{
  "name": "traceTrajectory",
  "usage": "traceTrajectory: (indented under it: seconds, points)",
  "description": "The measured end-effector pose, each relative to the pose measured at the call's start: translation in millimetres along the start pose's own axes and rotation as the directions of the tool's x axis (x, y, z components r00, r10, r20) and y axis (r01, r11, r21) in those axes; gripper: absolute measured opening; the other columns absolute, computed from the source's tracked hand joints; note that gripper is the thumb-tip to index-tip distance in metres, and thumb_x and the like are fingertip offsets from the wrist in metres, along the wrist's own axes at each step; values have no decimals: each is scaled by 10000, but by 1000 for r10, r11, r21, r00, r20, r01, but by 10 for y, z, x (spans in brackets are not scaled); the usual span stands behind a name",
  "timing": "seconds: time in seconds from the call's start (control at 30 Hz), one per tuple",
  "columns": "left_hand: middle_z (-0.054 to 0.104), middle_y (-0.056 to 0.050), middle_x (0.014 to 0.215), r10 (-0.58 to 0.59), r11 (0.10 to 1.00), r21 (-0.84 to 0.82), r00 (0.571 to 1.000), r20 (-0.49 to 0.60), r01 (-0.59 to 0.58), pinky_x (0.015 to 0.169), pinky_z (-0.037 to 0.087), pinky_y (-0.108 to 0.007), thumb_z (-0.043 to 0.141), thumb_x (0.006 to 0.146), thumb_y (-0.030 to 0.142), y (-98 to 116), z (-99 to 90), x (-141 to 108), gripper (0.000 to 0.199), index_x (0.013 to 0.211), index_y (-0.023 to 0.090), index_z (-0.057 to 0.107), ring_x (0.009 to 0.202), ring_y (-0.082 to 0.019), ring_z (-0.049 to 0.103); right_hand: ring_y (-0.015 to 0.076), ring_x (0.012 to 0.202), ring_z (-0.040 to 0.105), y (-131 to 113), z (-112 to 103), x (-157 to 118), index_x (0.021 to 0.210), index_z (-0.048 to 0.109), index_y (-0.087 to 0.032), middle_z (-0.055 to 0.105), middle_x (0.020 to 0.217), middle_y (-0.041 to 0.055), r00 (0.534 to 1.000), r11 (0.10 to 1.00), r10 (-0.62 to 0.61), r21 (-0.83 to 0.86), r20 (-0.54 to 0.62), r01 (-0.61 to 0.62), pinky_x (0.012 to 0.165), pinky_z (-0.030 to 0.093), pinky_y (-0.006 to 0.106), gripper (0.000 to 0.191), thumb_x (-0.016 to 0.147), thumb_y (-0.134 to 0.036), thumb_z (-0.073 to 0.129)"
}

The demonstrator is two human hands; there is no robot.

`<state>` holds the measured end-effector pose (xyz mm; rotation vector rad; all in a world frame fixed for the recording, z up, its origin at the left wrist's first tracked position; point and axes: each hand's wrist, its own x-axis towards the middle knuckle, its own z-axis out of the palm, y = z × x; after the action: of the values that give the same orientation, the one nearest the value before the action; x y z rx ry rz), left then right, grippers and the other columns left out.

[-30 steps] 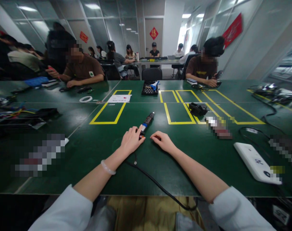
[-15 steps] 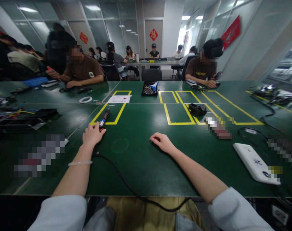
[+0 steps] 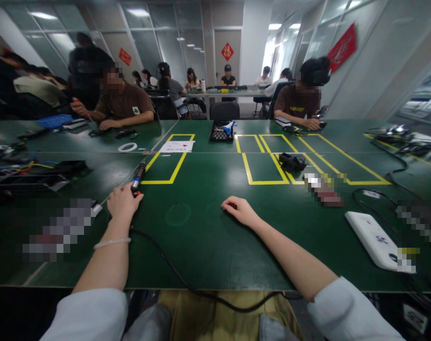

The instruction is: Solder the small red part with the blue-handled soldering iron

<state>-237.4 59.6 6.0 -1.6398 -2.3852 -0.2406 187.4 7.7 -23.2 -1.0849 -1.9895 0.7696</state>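
My left hand (image 3: 123, 201) is closed around the rear of a dark electric screwdriver (image 3: 138, 174) with an orange part near my fingers. The tool lies low over the green table, its front pointing away from me, just left of a yellow taped rectangle. A black cable (image 3: 165, 258) runs from beside my left wrist across the table and over its near edge. My right hand (image 3: 241, 211) rests on the table at the middle, fingers curled in, and I see nothing in it. Faint round marks (image 3: 178, 214) show on the surface between my hands.
A white paper (image 3: 176, 146), a tape roll (image 3: 127, 148) and a black tray of small parts (image 3: 221, 132) lie farther back. At right are a black bracket-like part (image 3: 292, 162) and a white device (image 3: 373, 239). Wired parts (image 3: 41, 175) sit left. People sit across the table.
My left hand has moved left with the electric screwdriver, which shifts out of the yellow rectangle to its left side. The cable end followed. My right hand stays in place.
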Motion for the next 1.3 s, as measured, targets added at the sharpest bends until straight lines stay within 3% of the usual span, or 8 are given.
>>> traceTrajectory:
  seconds: [0.3, 0.47, 0.63, 0.73, 0.83, 1.0, 1.13, 1.3]
  points:
    - [613, -215, 1125, -11, 996, -93, 994, -108, 1, 823, 436, -441, 394, 899, 394, 212, -154, -72, 378, 1049, 134, 625, 1036, -364, 568, 117, 679, 550, 0, 9, 8, 882, 692, -157, 671, 811, 27, 1000, 1000, 15, -2, 8, -15, 659, 418, 233, 149, 890, -229, 561]
    - [688, -94, 970, 261, 835, -499, 965, -9, -231, 818, 459, -344, 451, 883, 426, 748, -236, -256, 356, 1069, 174, 619, 892, -239, 633, 118, 669, 542, 12, 18, 14, 876, 690, -165, 668, 807, 25, 1000, 1000, 16, 8, 8, -16, 644, 414, 236, 150, 887, -239, 560]
    - [692, -74, 986, 680, 489, -815, 720, 135, -309, 765, 471, -308, 543, 829, 456, 1482, -349, -656, 375, 1037, 174, 676, 850, -198, 624, 114, 671, 552, 44, 29, 5, 981, 651, -172, 657, 811, 13, 1000, 996, 24, 80, 18, -25, 663, 432, 241, 155, 872, -236, 563]
    - [675, -77, 961, 781, 403, -901, 573, 248, -159, 667, 453, -280, 546, 830, 433, 1799, -433, -877, 430, 1139, 154, 655, 777, -169, 596, 102, 648, 545, 32, 23, -2, 1206, 532, -194, 645, 826, -12, 999, 984, 13, 180, 39, -20, 655, 443, 230, 380, 837, -239, 611]
    - [630, -30, 838, 843, 331, -944, 454, 287, -17, 632, 421, -259, 563, 826, 399, 1970, -456, -1013, 550, 1318, 156, 534, 727, -141, 562, 97, 633, 520, 5, 14, -6, 1195, 540, -189, 618, 803, -18, 998, 986, -24, 164, 66, 13, 641, 430, 227, 390, 822, -248, 637]
    - [593, -5, 778, 816, 299, -951, 496, 296, 76, 638, 421, -258, 587, 812, 389, 2025, -338, -1086, 603, 1341, 128, 465, 718, -133, 554, 101, 634, 505, 6, 18, -2, 945, 610, -161, 593, 755, -11, 998, 992, -23, 126, 60, 16, 627, 409, 228, 148, 850, -274, 603]
    - [629, -42, 798, 758, 344, -934, 560, 334, 91, 552, 389, -230, 523, 851, 465, 1991, -257, -1093, 390, 1037, 128, 586, 690, -130, 566, 101, 618, 498, 17, 20, -2, 950, 608, -160, 589, 722, -14, 999, 989, 37, 145, 21, -40, 605, 403, 222, 194, 864, -334, 597]
    - [653, -48, 788, 779, 365, -931, 553, 295, -17, 558, 398, -229, 495, 869, 510, 1972, -253, -1120, 387, 826, 141, 604, 624, -110, 547, 99, 612, 504, 9, 23, -9, 939, 604, -164, 582, 710, -18, 999, 987, 31, 158, 21, -33, 598, 412, 218, 197, 858, -343, 602]
